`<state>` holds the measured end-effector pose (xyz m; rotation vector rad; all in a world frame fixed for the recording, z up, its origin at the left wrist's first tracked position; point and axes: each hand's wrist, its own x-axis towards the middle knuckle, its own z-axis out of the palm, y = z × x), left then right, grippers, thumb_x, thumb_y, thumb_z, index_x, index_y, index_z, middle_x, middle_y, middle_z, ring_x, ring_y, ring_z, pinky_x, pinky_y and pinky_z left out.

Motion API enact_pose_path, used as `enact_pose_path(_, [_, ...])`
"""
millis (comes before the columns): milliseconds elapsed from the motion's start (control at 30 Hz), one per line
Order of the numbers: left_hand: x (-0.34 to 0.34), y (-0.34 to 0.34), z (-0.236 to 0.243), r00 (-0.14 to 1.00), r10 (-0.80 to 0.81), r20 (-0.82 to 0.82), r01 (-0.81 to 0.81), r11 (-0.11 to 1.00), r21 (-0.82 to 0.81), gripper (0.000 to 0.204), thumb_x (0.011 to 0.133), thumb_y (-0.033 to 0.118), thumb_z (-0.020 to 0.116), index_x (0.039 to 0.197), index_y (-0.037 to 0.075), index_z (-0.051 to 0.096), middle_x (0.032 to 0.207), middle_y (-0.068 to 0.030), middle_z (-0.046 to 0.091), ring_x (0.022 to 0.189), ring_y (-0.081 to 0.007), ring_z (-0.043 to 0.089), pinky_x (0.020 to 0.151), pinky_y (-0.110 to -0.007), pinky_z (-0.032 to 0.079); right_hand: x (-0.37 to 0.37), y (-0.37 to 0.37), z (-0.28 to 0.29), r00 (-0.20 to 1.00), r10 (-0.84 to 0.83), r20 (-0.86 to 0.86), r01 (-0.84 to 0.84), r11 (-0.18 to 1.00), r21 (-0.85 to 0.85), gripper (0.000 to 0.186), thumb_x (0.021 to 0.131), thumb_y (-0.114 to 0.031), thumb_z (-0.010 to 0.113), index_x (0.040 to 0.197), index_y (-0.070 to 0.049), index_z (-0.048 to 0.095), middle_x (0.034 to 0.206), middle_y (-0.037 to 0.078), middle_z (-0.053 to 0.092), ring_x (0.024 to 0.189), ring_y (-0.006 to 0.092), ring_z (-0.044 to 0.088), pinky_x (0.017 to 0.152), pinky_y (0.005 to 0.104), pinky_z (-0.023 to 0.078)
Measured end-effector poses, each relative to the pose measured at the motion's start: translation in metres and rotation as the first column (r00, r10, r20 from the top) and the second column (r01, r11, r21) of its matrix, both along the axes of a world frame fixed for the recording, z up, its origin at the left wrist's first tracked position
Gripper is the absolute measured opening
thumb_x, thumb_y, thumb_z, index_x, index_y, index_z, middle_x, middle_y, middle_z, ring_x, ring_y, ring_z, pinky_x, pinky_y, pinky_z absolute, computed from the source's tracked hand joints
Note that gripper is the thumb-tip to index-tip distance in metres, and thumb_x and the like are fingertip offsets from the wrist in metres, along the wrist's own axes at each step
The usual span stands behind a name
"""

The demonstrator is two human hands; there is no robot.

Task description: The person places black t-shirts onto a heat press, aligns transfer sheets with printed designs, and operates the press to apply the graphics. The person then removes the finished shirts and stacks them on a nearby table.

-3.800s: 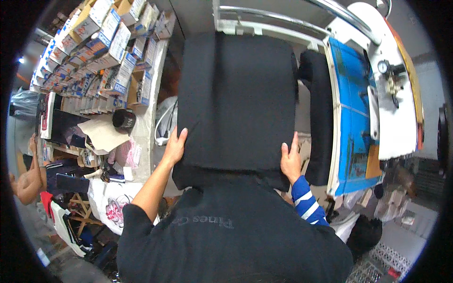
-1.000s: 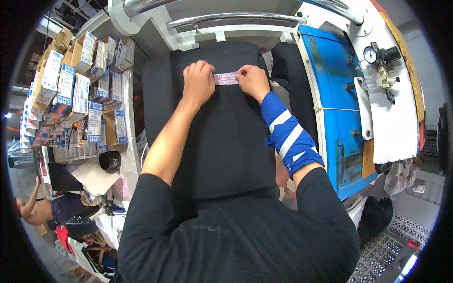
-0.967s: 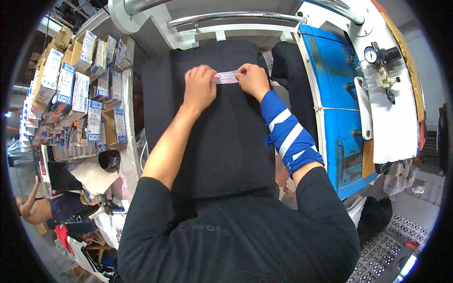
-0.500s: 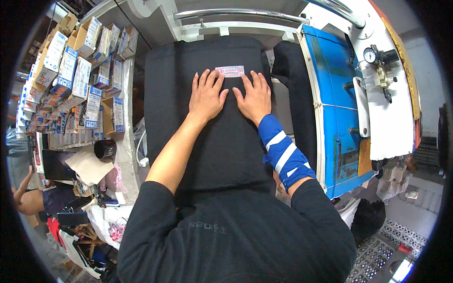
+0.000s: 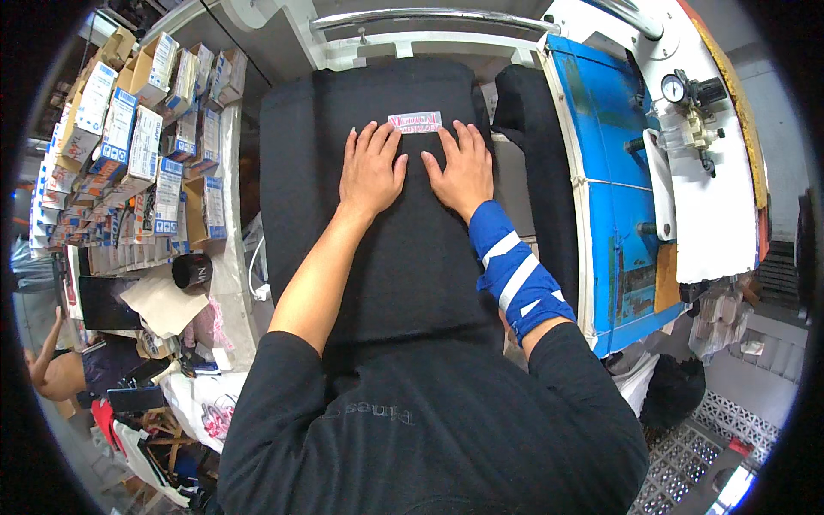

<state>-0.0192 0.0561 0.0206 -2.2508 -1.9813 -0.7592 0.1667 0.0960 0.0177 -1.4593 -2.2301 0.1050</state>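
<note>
A black garment [image 5: 395, 283] lies spread flat over the platen of a press in front of me. Near its far end sits a small clear-edged transfer with red lettering [image 5: 415, 122]. My left hand [image 5: 371, 172] rests palm down on the cloth, fingers stretched, its fingertips by the transfer's lower left corner. At the lower right corner, my right hand [image 5: 461, 170] lies flat in the same way, thumb spread. Neither hand holds anything. A blue cloth wrap with white stripes [image 5: 519, 275] covers my right forearm.
Right of the platen stands a blue metal machine part [image 5: 605, 197] with a pressure gauge [image 5: 673, 87] beyond it. A chrome bar [image 5: 438, 15] crosses the far side. Stacked cardboard boxes [image 5: 137, 146] fill the left shelf. Another person [image 5: 60, 369] is at the far left.
The view has shifted slightly. Both hands remain flat on the garment, and the fingertips now uncover a bit more of the transfer's lower edge.
</note>
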Motion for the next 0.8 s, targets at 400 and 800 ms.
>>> enact_pose_path(400, [0.0006, 0.0007, -0.0015, 1.000, 0.013, 0.016, -0.014, 0.999, 0.043, 0.046, 0.092, 0.027, 0.066, 0.132, 0.005, 0.062, 0.139, -0.0140, 0.056, 0.137, -0.0335, 0.046, 0.118, -0.055, 0.030, -0.0003, 0.0004, 0.0020, 1.000, -0.001, -0.006, 0.001, 0.999, -0.032, 0.054, 0.094, -0.043, 0.063, 0.137, -0.010, 0.061, 0.150, 0.018, 0.048, 0.142, 0.0400, 0.039, 0.112, 0.0563, 0.036])
enact_pose_path(800, [0.0022, -0.0042, 0.0020, 0.998, 0.060, 0.032, -0.062, 0.997, 0.044, 0.043, 0.091, 0.026, 0.069, 0.129, 0.006, 0.066, 0.125, -0.0131, 0.056, 0.123, -0.0335, 0.051, 0.115, -0.060, 0.031, -0.0005, -0.0017, 0.0041, 1.000, -0.003, -0.001, 0.003, 0.999, -0.038, 0.052, 0.094, -0.043, 0.063, 0.136, -0.014, 0.062, 0.150, 0.018, 0.048, 0.143, 0.0400, 0.038, 0.112, 0.0565, 0.036])
